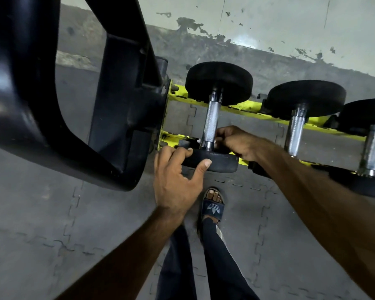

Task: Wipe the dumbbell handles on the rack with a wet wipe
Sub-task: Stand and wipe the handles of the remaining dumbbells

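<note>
The left hand [178, 178] clasps the near weight of the dumbbell [219, 83] on the yellow rack [245, 108] while the right hand [236, 144] curls round the handle [211, 120] at its lower end, so a hard tug could roll the dumbbell off.

Not much kit on show tbh: the left forearm [126, 241] and right forearm [325, 202] are bare right down to the left hand [178, 182] and right hand [238, 144], nails trimmed short. Nearer in are dark navy slim-fit trousers [221, 260], and a navy rubber slide sandal [212, 207] with a white trefoil logo on the strap, toes poking out.
</note>
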`<state>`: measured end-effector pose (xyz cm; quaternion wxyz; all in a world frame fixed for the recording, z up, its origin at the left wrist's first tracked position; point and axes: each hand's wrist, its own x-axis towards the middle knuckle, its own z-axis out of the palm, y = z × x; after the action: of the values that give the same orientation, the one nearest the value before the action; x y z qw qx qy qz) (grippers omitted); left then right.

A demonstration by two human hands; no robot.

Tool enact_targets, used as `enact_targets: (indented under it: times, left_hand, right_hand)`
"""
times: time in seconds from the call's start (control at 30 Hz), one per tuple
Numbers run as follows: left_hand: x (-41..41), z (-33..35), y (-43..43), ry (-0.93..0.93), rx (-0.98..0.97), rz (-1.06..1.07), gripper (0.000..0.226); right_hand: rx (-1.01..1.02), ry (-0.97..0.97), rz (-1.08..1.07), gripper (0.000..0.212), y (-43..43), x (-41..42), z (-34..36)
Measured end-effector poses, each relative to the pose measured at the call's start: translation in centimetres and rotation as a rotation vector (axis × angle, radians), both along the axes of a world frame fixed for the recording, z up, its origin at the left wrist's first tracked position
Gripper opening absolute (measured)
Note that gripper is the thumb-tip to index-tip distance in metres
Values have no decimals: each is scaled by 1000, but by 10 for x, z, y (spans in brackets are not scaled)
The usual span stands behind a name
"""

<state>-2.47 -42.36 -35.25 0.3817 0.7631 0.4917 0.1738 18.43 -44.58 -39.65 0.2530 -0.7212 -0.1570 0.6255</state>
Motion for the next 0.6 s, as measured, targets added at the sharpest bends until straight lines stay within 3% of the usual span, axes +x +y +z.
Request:
enact_targets:
  times: [0.17,0.3,0.47,0.53,0.6]
  left_hand:
    - [1,4,2,-14,-30,-10,40]
    - [1,7,0,-4,-1,-48,30]
    - [-1,12,6,-2,-52,-57,31]
    - [-2,12,12,-9,-73,-80,31]
    - [-4,11,17,-27,-86,-97,30]
  right_hand:
    - [52,-131,-66,17,-15,3,13]
    - [275,-205,-61,18,-26,1,35]
    - [709,-616,260,15,-1,3,32]
    - [760,-782,306,19,6,8,32]
    - [766,-818,424,19,7,7,36]
